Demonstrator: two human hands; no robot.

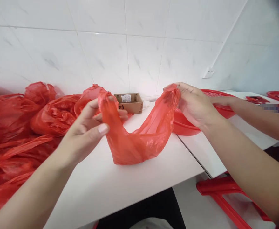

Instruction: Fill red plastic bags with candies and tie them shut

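Observation:
A thin red plastic bag (139,144) hangs in a U shape between my two hands, above the white table (130,187). One top end of it is in my left hand (87,130), whose fingers are hooked through and around the plastic, thumb in front. At the other top end, my right hand (192,101) pinches the gathered plastic. The bag sags in the middle and looks slack, with its lower edge near the tabletop.
Several filled red bags (51,117) are piled at the left. An open cardboard box (131,105) stands by the wall. Red baskets (184,124) sit at the right, near another person's arm (256,114). A red stool (225,190) stands below.

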